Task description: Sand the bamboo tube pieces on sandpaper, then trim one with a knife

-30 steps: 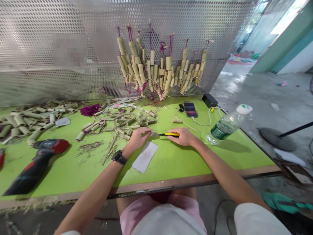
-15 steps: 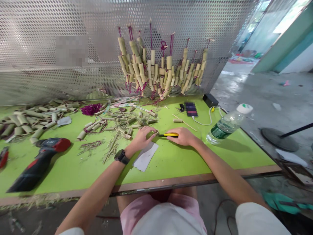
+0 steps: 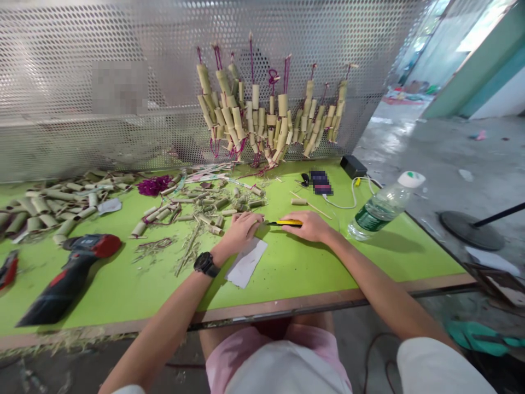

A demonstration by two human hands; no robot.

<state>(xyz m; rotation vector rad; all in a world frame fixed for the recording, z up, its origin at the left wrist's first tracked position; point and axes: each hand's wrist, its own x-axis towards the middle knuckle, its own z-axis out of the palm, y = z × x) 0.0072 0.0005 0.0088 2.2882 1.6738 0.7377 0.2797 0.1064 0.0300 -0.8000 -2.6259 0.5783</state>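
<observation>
My right hand point(image 3: 309, 226) is closed around a yellow utility knife point(image 3: 290, 222), its dark blade end pointing left at my other hand. Just left of the blade, my left hand point(image 3: 243, 229) has its fingers bent and pinched on a short bamboo piece, now mostly hidden by the fingers. Both hands rest low over the green table point(image 3: 303, 273). Beneath the left hand lies a white slip of paper point(image 3: 247, 264). Short cut bamboo tubes point(image 3: 217, 221) and fibrous shavings lie to the left of that hand. One bamboo tube point(image 3: 299, 202) lies beyond the knife.
A cordless drill point(image 3: 77, 273) lies at left, near red-handled pliers point(image 3: 9, 269) and a bamboo pile point(image 3: 36, 205). Purple cord point(image 3: 155, 185) is bundled behind. Strung bamboo pieces point(image 3: 283, 126) hang on the perforated metal panel point(image 3: 164, 65). A water bottle point(image 3: 381, 208) and phone point(image 3: 321, 182) are at right.
The left fingers have closed further over the bamboo piece, whose round end showed before. The knife has shifted very slightly right with my right hand. The whole view has moved a little.
</observation>
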